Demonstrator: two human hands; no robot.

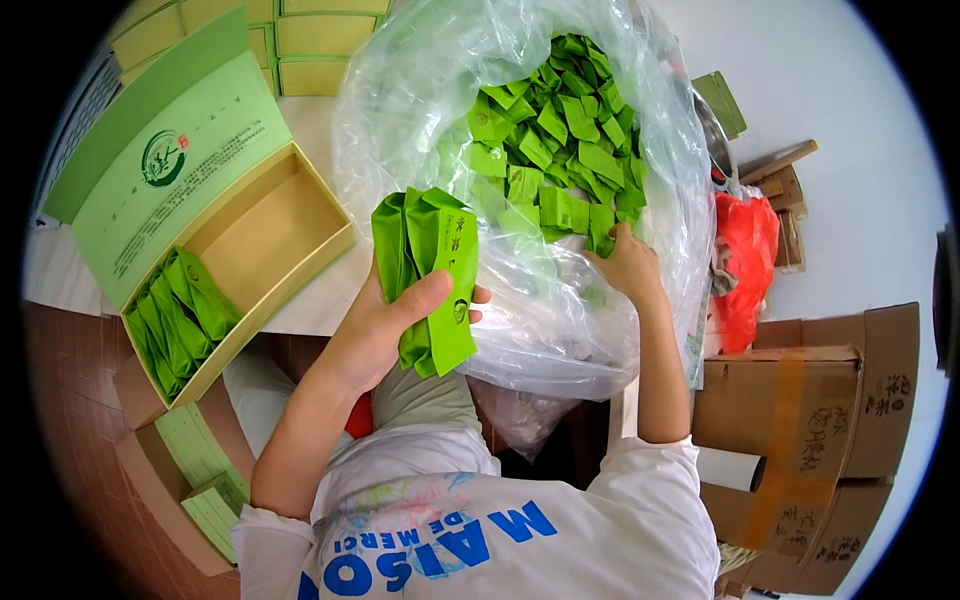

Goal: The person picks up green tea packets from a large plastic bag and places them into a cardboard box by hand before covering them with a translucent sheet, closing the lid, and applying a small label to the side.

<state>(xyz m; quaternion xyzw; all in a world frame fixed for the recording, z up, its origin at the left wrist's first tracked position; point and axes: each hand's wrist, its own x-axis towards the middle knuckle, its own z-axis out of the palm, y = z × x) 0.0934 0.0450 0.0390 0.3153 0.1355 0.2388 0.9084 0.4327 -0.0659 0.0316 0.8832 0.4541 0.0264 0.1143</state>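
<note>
Several bright green sachets (440, 260) stand side by side in my left hand (385, 325), its thumb pressed across their front. My right hand (632, 265) reaches into a large clear plastic bag (400, 110), its fingertips closed on a green sachet (601, 228) at the near edge of a heap of loose sachets (570, 130). To my left a green gift box (290, 255) lies with its lid (160, 150) folded back. A row of sachets (185, 315) fills the box's near end; the far part of its tray shows bare.
Stacked green and yellow boxes (325, 35) stand at the far left. A carton (165, 465) with flat green boxes sits below the gift box, at lower left. On the right are a red plastic bag (748, 265) and brown cardboard cartons (800, 420).
</note>
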